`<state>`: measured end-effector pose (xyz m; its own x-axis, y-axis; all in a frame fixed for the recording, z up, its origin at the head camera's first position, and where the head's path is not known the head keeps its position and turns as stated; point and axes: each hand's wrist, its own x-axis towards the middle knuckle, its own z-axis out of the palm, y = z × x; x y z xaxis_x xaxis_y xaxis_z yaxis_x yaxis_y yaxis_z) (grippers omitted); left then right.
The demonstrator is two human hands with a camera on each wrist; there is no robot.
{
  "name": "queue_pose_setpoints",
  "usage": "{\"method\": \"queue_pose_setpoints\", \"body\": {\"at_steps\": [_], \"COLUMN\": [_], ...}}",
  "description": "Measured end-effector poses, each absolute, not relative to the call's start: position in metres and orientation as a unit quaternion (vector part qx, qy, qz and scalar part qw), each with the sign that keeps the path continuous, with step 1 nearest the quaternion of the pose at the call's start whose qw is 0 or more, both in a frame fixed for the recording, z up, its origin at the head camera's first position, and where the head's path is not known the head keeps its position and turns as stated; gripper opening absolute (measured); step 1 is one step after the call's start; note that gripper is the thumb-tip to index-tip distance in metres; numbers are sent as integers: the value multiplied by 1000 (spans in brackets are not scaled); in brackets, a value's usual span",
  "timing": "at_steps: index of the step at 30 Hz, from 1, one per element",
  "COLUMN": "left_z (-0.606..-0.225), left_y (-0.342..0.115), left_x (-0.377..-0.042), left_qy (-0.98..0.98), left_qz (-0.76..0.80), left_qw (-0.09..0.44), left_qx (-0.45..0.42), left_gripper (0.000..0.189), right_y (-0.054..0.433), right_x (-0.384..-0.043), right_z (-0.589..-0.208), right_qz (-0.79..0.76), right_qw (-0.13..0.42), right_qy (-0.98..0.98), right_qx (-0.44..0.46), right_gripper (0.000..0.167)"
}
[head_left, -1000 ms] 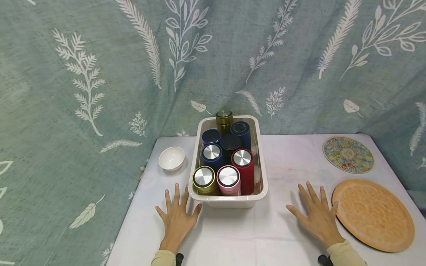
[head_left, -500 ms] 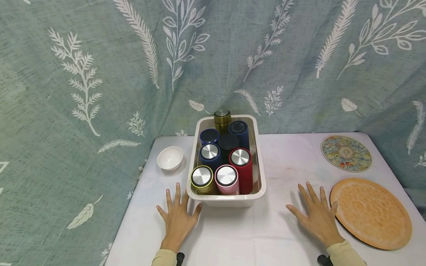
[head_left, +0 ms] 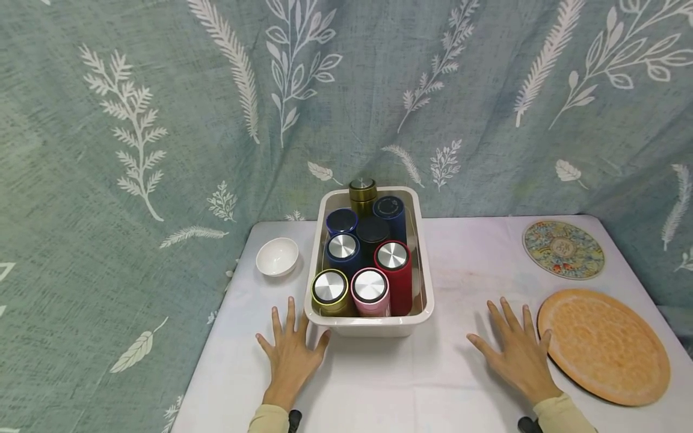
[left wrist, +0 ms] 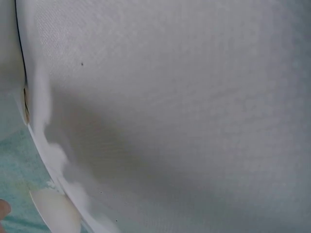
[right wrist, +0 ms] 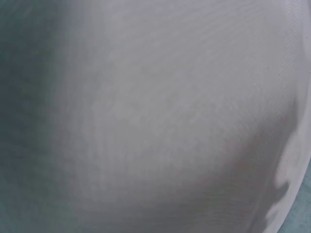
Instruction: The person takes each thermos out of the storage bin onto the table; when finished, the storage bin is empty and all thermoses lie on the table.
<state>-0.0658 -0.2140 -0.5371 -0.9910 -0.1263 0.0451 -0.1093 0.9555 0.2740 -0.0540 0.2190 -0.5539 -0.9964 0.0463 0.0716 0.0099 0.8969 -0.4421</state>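
In the head view my left hand (head_left: pixel 292 364) lies spread over the white tabletop, palm down, its fingertips close to the near left corner of a cream plastic tub (head_left: pixel 373 322). My right hand (head_left: pixel 514 361) is spread the same way to the right, its little finger next to a round tan board (head_left: pixel 606 349). Neither hand holds anything. Several vacuum flasks stand in the tub, among them a red flask (head_left: pixel 400 285), a pink flask (head_left: pixel 371 294), a yellow-green flask (head_left: pixel 331 294) and a taller gold flask (head_left: pixel 363 195) at the back.
A small white bowl (head_left: pixel 277 257) sits left of the tub, also showing as a white bowl (left wrist: pixel 57 211) in the left wrist view. At the far right lies a round patterned mat (head_left: pixel 563 249). A green leaf-print curtain (head_left: pixel 189 120) hangs behind and left of the table.
The head view has shifted slightly, so the tub, bowl and boards appear a little to the left. Both hands keep their spread pose.
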Motion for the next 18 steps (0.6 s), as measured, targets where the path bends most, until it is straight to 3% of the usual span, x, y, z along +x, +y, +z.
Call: {"method": "queue_pose_setpoints", "body": {"at_steps": [18], "left_z": [-539], "left_y": [-215], "left_x": [-65], "left_qy": [-988], "left_qz": [-134], "left_qw": [39], "left_qx": [58], "left_gripper": [80], "right_y": [218], "right_x": [-54], "right_z": [-556], "right_qz": [235], "right_qw": [46], "right_qy": [-971], "right_qx": [-9], "right_gripper": [87]}}
